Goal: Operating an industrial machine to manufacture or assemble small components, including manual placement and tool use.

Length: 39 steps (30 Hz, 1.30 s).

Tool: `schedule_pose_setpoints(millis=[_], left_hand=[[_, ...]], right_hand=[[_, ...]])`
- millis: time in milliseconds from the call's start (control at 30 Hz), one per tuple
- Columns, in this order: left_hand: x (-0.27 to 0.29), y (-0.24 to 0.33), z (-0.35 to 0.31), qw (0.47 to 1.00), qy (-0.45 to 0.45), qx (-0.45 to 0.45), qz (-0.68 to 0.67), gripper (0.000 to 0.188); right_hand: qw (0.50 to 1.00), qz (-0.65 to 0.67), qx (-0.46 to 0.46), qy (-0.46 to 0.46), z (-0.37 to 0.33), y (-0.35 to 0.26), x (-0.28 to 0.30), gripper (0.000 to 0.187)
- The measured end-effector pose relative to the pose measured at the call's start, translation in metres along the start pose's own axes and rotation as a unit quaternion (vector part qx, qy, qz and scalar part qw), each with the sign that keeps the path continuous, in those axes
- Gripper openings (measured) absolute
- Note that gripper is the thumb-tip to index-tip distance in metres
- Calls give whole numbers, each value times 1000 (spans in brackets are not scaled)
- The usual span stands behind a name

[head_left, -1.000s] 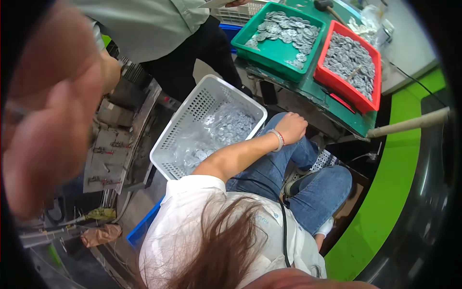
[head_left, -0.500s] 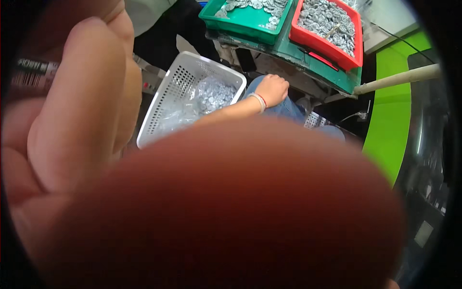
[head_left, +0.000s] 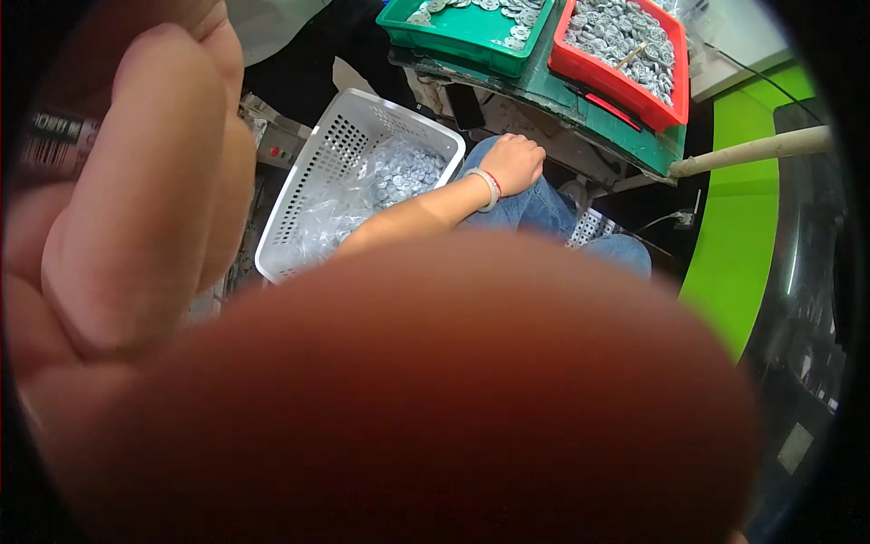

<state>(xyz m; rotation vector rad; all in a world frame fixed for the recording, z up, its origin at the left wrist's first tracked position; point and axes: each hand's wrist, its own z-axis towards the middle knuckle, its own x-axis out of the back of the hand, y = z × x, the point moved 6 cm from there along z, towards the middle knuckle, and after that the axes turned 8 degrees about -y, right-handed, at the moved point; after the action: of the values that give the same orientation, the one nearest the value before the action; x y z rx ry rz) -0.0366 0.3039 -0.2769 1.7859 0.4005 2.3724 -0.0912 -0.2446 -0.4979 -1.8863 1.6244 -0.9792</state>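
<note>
A hand (head_left: 136,199) sits right against the lens at the left, huge and blurred, fingers pressed together; I take it for my left hand and cannot see what it holds. A blurred flesh-coloured mass (head_left: 435,399) covers the lower half of the picture, and I cannot tell which hand it is. Beyond it, a seated person's forearm with a white and red bracelet (head_left: 489,186) ends in a loosely curled hand (head_left: 515,163) resting on a blue-jeaned knee (head_left: 544,208). Next to that arm stands a white perforated basket (head_left: 299,208) with clear bags of small metal parts (head_left: 390,177).
A green tray (head_left: 471,36) and a red tray (head_left: 625,86), both with several small grey metal pieces, stand on a bench at the top. A pale pole (head_left: 761,150) juts in from the right above a bright green floor strip (head_left: 734,245). A standing person's dark trousers (head_left: 299,63) are at top left.
One second ago a seated person's hair and white shirt showed below; the blurred mass has since covered the lower picture. The view has dropped closer to the basket. The hand on the knee stays put.
</note>
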Motion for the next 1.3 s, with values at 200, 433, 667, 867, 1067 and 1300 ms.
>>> schedule_pose_setpoints(millis=[200,433,667,867,1067,1300], left_hand=[[-3,-8,-2,1000,-8,10,-2,10],[1,-33,-13,999,-7,43,8,13],[-2,-45,-19,996,-9,85,-13,14],[1,-37,-14,996,-32,78,-5,15],[9,-30,-7,990,-91,108,1,20],[-6,-32,4,993,-93,69,-10,25]], right_hand=[[984,-172,-1,43,32,21,23,29],[990,7,-114,78,44,67,39,28],[991,-104,-70,56,46,63,30,29],[986,-147,-57,52,46,56,10,30],[972,-221,-57,50,61,82,15,31],[904,-371,-140,158,64,107,52,36]])
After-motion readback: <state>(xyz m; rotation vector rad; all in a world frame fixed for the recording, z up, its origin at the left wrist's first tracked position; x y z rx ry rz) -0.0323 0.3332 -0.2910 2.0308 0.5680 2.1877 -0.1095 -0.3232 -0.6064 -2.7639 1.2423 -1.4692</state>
